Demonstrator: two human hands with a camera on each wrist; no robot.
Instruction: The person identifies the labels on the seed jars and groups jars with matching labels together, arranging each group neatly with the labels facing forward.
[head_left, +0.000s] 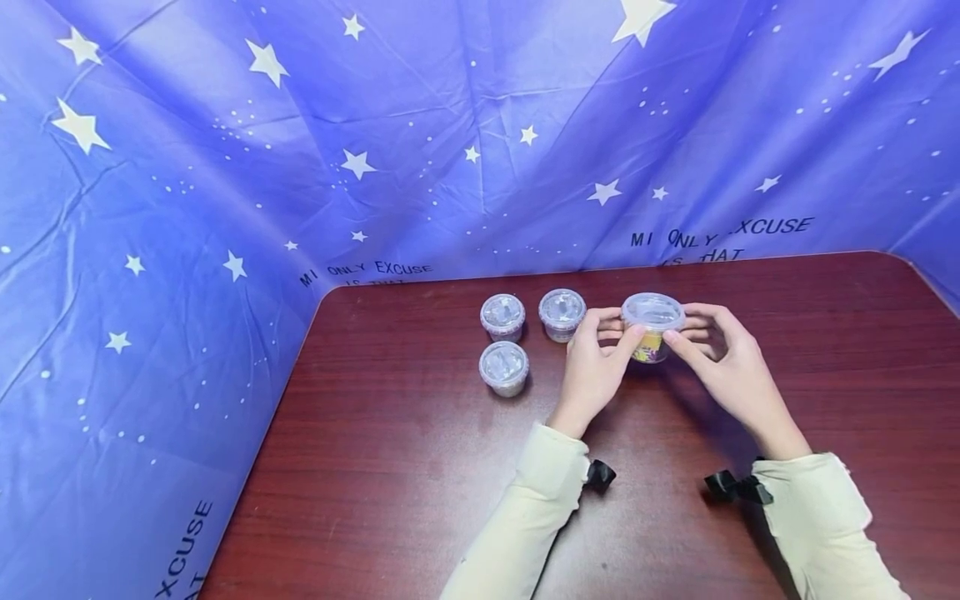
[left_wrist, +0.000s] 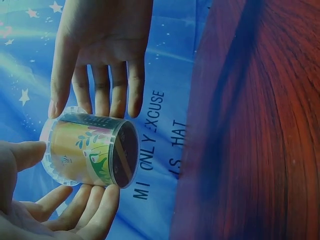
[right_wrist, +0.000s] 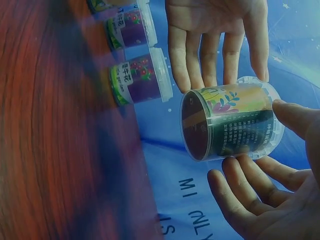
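A clear plastic cup with a lid and a printed label is held up off the table between both hands. My left hand grips it from the left, thumb at the front below the lid rim. On the other side my right hand grips it likewise. Both wrist views show the cup's transparent base; the left wrist view shows the label's yellow part with leaves, and the right wrist view shows its dark printed panel.
Left of the hands, three similar lidded cups stand on the dark red wooden table: one at back left, one nearer the left hand, one in front. A blue star-patterned cloth hangs behind the table and along its left side.
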